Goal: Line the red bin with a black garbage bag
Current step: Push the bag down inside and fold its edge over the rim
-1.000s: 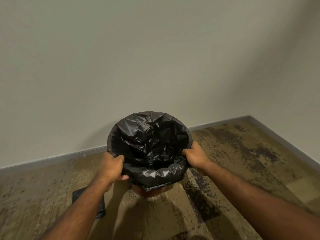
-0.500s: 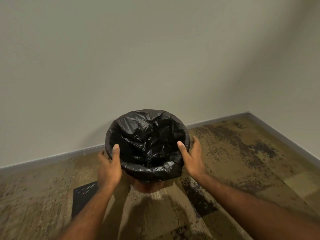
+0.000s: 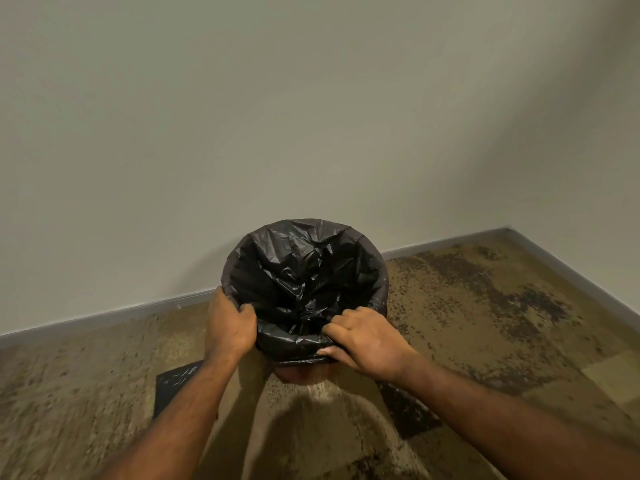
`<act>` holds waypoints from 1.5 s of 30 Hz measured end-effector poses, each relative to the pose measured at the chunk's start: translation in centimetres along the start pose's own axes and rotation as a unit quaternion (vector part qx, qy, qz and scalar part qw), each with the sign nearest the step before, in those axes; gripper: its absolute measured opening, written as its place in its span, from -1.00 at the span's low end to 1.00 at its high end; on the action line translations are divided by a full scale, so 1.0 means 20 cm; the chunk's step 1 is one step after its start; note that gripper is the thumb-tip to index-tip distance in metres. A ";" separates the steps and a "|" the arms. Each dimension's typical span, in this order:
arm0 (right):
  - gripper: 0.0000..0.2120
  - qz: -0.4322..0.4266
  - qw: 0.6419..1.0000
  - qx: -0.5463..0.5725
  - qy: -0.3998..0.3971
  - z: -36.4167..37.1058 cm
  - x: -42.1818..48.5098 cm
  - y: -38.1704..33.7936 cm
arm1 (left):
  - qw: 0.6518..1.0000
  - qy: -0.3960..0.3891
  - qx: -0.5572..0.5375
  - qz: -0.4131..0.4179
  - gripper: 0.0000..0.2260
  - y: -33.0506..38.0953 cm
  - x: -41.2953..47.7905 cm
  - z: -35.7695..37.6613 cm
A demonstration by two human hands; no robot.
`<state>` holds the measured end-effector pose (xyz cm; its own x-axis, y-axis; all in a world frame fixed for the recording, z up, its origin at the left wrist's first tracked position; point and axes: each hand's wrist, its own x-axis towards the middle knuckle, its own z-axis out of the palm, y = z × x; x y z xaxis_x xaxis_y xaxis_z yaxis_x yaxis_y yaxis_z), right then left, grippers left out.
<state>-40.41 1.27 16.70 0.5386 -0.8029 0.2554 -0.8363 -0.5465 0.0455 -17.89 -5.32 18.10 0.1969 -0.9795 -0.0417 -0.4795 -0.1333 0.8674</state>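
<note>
The black garbage bag (image 3: 304, 278) sits crumpled inside the red bin (image 3: 299, 374), its edge folded over the rim all round. Only a small strip of the bin's reddish wall shows below the bag at the front. My left hand (image 3: 228, 327) grips the bag and rim at the near left, thumb inside. My right hand (image 3: 363, 339) pinches the bag at the near right of the rim, fingers curled over the top and thumb under the fold.
The bin stands on worn, speckled floor (image 3: 485, 323) near a plain wall (image 3: 311, 116) with a grey skirting (image 3: 104, 315); a second wall meets it at the right corner. A flat black bag (image 3: 173, 386) lies on the floor behind my left forearm.
Half a second ago both hands were open beside the rim. Now they have closed on the bag's edge, and my right hand has shifted towards the front of the rim.
</note>
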 end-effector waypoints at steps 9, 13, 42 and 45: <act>-0.59 0.036 0.996 -0.027 0.072 0.07 -0.01 -0.04 | 0.998 -0.039 -0.022 -0.050 -0.83 -0.04 0.02 0.02; -0.62 0.033 0.997 -0.009 0.075 0.10 0.00 -0.03 | 0.995 -0.047 -0.043 -0.076 -0.72 -0.04 0.03 0.01; -0.62 0.643 0.523 0.538 0.155 -1.11 -0.27 0.76 | 0.989 -0.123 -0.070 -0.037 -0.72 1.23 -0.25 0.27; -0.63 0.631 0.468 0.594 0.173 -1.14 -0.39 0.86 | 0.987 -0.138 -0.071 -0.038 -0.69 1.31 -0.27 0.38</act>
<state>-61.30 3.65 37.52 -0.5285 -0.6896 -0.4951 0.2920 0.3999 -0.8688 -37.98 -4.60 37.32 -0.0222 -0.9741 -0.2250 -0.3445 -0.2038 0.9164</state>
